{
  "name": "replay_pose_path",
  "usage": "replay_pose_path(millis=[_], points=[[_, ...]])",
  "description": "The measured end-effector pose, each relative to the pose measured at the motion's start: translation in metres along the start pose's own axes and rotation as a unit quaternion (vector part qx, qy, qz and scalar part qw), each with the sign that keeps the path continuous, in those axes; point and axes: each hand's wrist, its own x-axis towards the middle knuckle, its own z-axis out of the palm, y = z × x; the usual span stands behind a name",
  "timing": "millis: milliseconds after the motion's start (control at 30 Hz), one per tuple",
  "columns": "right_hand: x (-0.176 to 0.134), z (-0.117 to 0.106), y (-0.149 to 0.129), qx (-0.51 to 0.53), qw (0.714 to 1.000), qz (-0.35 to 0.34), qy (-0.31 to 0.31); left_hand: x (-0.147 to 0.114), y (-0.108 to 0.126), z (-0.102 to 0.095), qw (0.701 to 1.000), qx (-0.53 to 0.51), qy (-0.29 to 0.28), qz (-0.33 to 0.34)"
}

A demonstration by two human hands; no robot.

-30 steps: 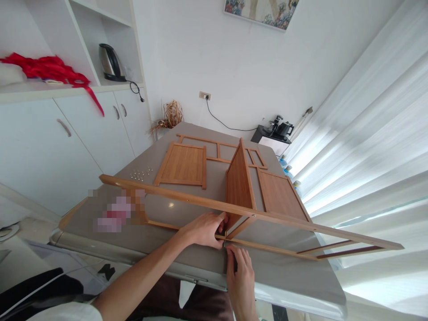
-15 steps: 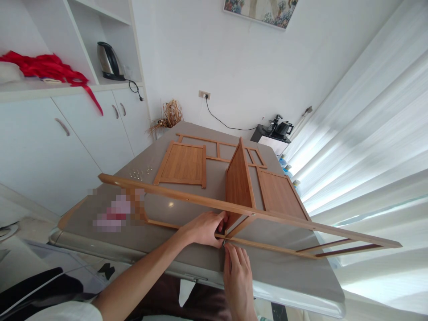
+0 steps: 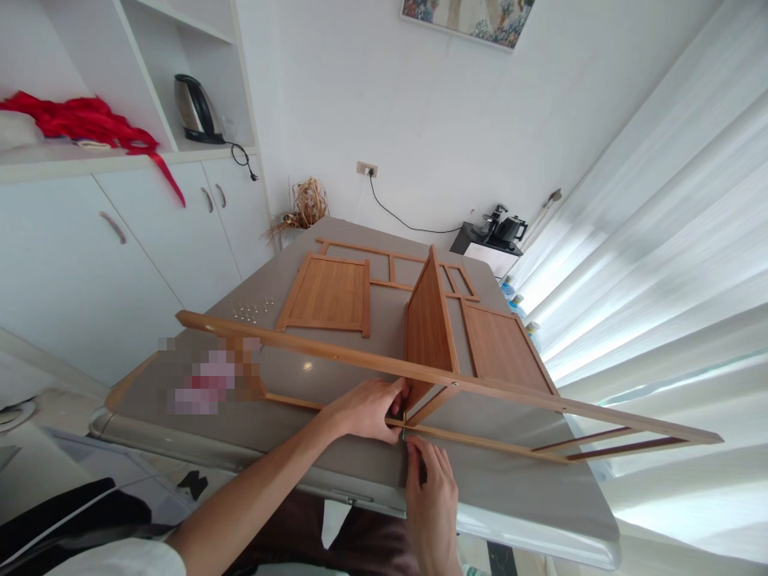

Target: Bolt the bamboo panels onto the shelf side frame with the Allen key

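Note:
A long wooden side frame (image 3: pixel 372 362) stands on its edge along the near side of the table, with a wooden shelf panel (image 3: pixel 429 320) upright against it. My left hand (image 3: pixel 367 410) is closed round the lower rail (image 3: pixel 480 443) where the panel meets it, its fingers partly behind the wood. Just below that joint, my right hand (image 3: pixel 433 474) pinches a small, thin metal piece whose end is at the rail. Most of this piece is hidden by the fingers.
Flat on the table (image 3: pixel 516 504) lie two more wooden panels (image 3: pixel 330 294) (image 3: pixel 507 344) and another open frame (image 3: pixel 390 272). Several small metal fittings (image 3: pixel 249 310) are at the left, near a blurred patch. A kettle (image 3: pixel 195 108) stands on the shelf.
My right hand has shifted slightly right and its fingers have turned a little at the joint. The left hand and the wooden frame hold still.

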Motion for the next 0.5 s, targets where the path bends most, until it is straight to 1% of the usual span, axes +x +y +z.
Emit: replay_pose_path(millis=[233, 500], points=[[-0.0003, 0.0026, 0.0004, 0.003, 1.0, 0.017, 0.004, 0.0001, 0.0004, -0.0008, 1.0, -0.003, 0.001, -0.002], [-0.0024, 0.0027, -0.0051, -0.001, 0.999, 0.037, 0.007, 0.0003, -0.0001, 0.0013, 1.0, -0.009, 0.001, -0.003]])
